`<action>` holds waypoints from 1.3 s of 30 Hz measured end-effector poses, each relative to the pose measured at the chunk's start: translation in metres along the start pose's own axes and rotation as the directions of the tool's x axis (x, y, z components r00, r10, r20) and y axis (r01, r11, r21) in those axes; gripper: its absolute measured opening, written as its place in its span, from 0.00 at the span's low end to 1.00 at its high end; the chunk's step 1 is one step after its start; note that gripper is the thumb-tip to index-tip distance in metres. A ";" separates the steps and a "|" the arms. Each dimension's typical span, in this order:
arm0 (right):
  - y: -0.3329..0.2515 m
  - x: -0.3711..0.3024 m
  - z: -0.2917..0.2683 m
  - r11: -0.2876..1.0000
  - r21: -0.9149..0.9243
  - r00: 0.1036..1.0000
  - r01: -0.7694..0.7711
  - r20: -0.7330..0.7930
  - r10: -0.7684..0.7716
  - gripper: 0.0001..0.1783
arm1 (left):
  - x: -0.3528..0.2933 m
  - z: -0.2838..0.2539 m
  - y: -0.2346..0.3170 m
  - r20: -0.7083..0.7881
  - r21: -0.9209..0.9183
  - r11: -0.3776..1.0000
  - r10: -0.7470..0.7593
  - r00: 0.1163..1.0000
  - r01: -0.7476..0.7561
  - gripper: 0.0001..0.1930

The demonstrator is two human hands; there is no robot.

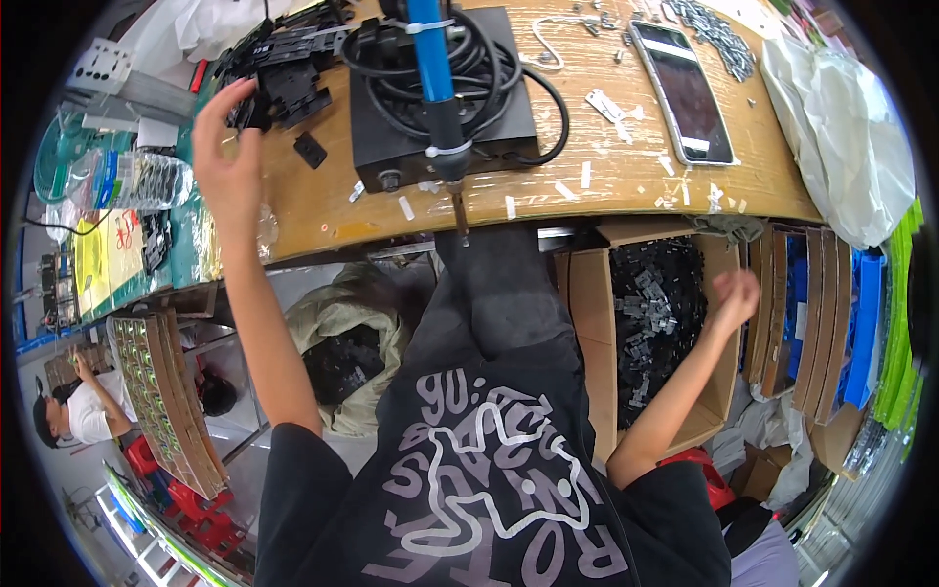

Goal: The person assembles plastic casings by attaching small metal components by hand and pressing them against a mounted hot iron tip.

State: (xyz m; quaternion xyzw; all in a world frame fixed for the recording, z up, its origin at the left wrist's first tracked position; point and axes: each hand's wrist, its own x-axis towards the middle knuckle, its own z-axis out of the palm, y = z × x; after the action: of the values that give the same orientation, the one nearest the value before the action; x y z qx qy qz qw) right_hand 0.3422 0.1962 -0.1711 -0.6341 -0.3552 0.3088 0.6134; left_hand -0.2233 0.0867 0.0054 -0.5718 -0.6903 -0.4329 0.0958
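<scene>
My left hand is at the left of the workbench, thumb and fingers apart, beside a pile of black plastic parts. It seems to hold nothing. A single small black part lies just right of the pile. My right hand is over the right side of an open cardboard box, its fingers curled in; anything inside them is hidden. Many small black and grey plastic pieces fill that box. Between my arms a blue and black electric screwdriver hangs upright, its bit pointing down past the bench edge.
Behind the screwdriver sits a black power box with coiled cable. A phone, metal pieces and a white bag are on the bench's right. Below it, a sack holds dark parts. Another person is at far left.
</scene>
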 end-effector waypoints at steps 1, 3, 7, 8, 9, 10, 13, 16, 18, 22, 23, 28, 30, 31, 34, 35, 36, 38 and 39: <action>-0.050 -0.002 0.022 0.987 0.008 0.986 0.162 0.024 -0.163 0.16 | 0.004 -0.003 -0.010 -0.001 -0.010 1.000 0.004 1.000 -0.004 0.19; -0.119 0.001 0.052 0.924 0.006 0.917 0.383 0.122 -0.381 0.15 | 0.016 0.001 -0.030 -0.018 0.473 0.873 0.144 0.989 -0.118 0.20; -0.166 0.032 0.130 0.835 -0.011 0.744 0.551 0.460 -0.485 0.12 | 0.019 0.006 -0.042 0.053 0.307 0.952 -0.023 0.998 0.006 0.23; -0.166 0.051 0.144 0.815 -0.030 0.689 0.578 0.553 -0.468 0.12 | 0.021 0.009 -0.040 0.055 0.297 0.955 -0.014 0.998 -0.003 0.23; -0.164 0.067 0.159 0.751 -0.115 0.658 0.650 0.578 -0.482 0.13 | 0.022 0.010 -0.039 0.028 0.278 0.960 -0.029 0.999 0.020 0.23; -0.163 0.079 0.173 0.673 -0.190 0.624 0.715 0.608 -0.491 0.14 | 0.023 0.010 -0.039 -0.002 0.262 0.964 -0.048 0.999 0.047 0.23; -0.163 0.095 0.208 0.521 -0.365 0.617 0.771 0.629 -0.472 0.14 | 0.020 0.000 -0.043 0.049 0.309 0.951 -0.028 0.998 0.012 0.23; -0.147 0.121 0.215 0.364 -0.453 0.581 0.814 0.634 -0.510 0.12 | 0.016 0.008 -0.042 0.057 0.310 0.936 0.158 0.986 -0.168 0.24; -0.145 0.118 0.218 0.357 -0.499 0.613 0.790 0.607 -0.506 0.09 | 0.010 0.005 -0.036 0.031 0.242 0.969 0.043 0.999 -0.049 0.23; -0.154 0.097 0.221 0.407 -0.482 0.631 0.776 0.614 -0.475 0.07 | 0.004 -0.005 -0.030 -0.051 0.179 0.983 -0.042 0.998 0.050 0.19; -0.155 0.093 0.221 0.433 -0.489 0.652 0.758 0.602 -0.462 0.08 | 0.002 -0.007 -0.031 -0.088 0.217 0.976 -0.011 0.996 0.030 0.16; -0.164 0.079 0.205 0.303 -0.454 0.533 0.838 0.562 -0.632 0.09 | -0.009 -0.018 -0.027 -0.309 0.051 0.983 -0.152 0.939 0.176 0.11; -0.169 0.063 0.195 0.638 -0.254 0.667 0.727 0.482 -0.568 0.10 | -0.017 -0.030 -0.029 -0.471 -0.082 0.976 -0.218 0.855 0.203 0.09; -0.178 0.049 0.179 0.661 -0.239 0.681 0.711 0.467 -0.564 0.10 | -0.017 -0.034 -0.024 -0.501 -0.068 0.978 -0.206 0.841 0.199 0.07; -0.182 -0.008 0.152 0.803 -0.007 0.726 0.597 0.430 -0.536 0.09 | -0.032 -0.047 -0.003 -0.592 -0.468 0.872 -0.430 0.682 0.143 0.09; -0.183 -0.030 0.145 0.843 0.050 0.751 0.536 0.428 -0.502 0.09 | -0.039 -0.049 0.003 -0.542 -0.598 0.791 -0.518 0.661 0.129 0.10; -0.181 -0.055 0.143 0.890 0.082 0.787 0.448 0.436 -0.436 0.09 | -0.051 -0.055 0.012 -0.500 -0.696 0.710 -0.585 0.638 0.105 0.10; -0.180 -0.091 0.128 0.926 0.094 0.823 0.365 0.433 -0.369 0.08 | -0.067 -0.052 0.027 -0.277 -0.897 0.437 -0.677 0.682 0.069 0.09; -0.173 -0.103 0.122 0.949 0.134 0.820 0.286 0.478 -0.315 0.08 | -0.076 -0.050 0.036 -0.128 -0.948 0.297 -0.688 0.714 0.116 0.09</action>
State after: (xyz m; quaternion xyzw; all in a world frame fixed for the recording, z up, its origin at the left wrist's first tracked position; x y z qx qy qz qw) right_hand 0.1717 0.1782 -0.0096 -0.4526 -0.5865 0.3699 0.5607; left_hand -0.1853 -0.0030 0.0058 -0.1849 -0.4199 -0.8741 -0.1594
